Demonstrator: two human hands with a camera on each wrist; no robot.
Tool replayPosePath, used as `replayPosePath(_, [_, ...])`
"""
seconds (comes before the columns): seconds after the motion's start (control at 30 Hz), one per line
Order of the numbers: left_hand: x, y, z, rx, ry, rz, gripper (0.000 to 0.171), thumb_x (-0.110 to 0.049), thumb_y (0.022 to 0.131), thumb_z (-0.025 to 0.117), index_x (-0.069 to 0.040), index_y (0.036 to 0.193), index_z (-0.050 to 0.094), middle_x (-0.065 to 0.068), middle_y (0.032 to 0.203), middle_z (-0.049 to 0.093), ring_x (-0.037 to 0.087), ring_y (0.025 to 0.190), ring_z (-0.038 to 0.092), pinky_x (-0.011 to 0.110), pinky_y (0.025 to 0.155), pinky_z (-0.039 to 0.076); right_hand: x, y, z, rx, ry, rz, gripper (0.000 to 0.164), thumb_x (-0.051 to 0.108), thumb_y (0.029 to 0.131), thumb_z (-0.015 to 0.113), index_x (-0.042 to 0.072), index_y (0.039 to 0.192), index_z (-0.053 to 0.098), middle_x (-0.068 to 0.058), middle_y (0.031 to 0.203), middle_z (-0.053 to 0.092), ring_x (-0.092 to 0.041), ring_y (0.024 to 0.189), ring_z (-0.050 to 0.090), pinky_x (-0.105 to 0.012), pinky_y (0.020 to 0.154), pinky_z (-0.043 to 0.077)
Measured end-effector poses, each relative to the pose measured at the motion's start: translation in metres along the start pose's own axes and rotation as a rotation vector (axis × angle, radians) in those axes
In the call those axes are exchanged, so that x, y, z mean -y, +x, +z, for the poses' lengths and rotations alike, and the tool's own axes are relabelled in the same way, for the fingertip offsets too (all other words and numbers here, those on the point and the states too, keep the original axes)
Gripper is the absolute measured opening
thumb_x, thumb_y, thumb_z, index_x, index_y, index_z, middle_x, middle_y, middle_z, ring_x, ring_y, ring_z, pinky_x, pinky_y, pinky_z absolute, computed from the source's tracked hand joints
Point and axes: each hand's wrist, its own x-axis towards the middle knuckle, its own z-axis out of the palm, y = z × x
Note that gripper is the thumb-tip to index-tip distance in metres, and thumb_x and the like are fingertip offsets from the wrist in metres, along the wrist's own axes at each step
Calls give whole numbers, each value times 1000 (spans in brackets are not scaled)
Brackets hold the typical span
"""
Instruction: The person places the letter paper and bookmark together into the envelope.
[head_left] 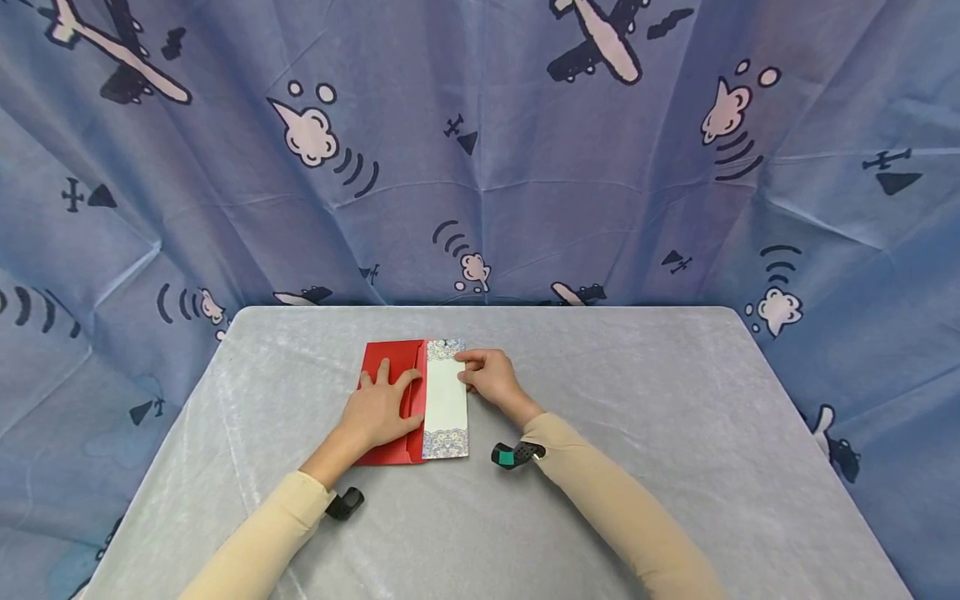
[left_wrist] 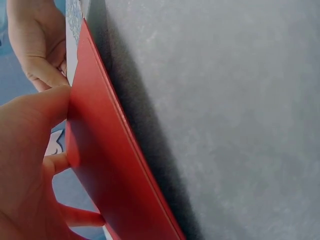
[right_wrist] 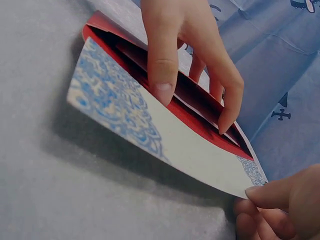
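Observation:
A red paper envelope [head_left: 400,353] lies on the table, its open side facing right. Out of that side sticks a white card [head_left: 446,408] with blue lace-like patterning at both ends; its left part is hidden in the envelope. My left hand [head_left: 378,414] presses on the envelope with fingers spread, the thumb at the open edge beside the card in the right wrist view. The right hand [head_left: 491,377] pinches the card's outer long edge near the far end, between thumb and fingers. In the right wrist view the card bows slightly and its near corner casts a shadow below.
A grey-white cloth covers the table [head_left: 637,375]. Behind it hangs a blue curtain [head_left: 525,217] printed with planes and clouds. Black bands [head_left: 517,454] sit at both wrists, over beige sleeves [head_left: 615,508].

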Motion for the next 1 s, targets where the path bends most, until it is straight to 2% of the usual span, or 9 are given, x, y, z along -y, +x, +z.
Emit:
replayPosePath(0.23, [1,0,0,-6,-1,2,71,-49,84,67,-25,146,44,31,154,34,63,128,43,58,77,58,0,1,1,-5,-44,-12,30,-1,84,71,5,113,74,-7,76,68,-6,53,54,-20,53,46])
replayPosePath(0.47, [1,-1,1,-3,-14,-5,66,-48,88,61,-25,147,43,30,155,33,63,129,43,59,78,57,2,-1,3,-1,-59,-51,31,-3,83,71,4,112,74,-9,76,69,-6,52,55,-21,53,47])
replayPosePath(0.8, [3,1,4,-14,-10,5,71,-53,86,63,-24,147,44,31,155,33,64,128,43,60,77,57,6,-1,10,10,-105,-88,30,-1,84,71,4,113,74,-9,74,69,-5,50,53,-18,53,46])
replayPosePath(1.0, [2,1,4,-14,-5,4,71,-54,85,65,-24,147,45,31,155,34,64,127,44,60,78,57,8,-1,12,32,-146,-108,31,1,85,72,4,116,72,-5,67,64,-4,50,52,-18,52,43])
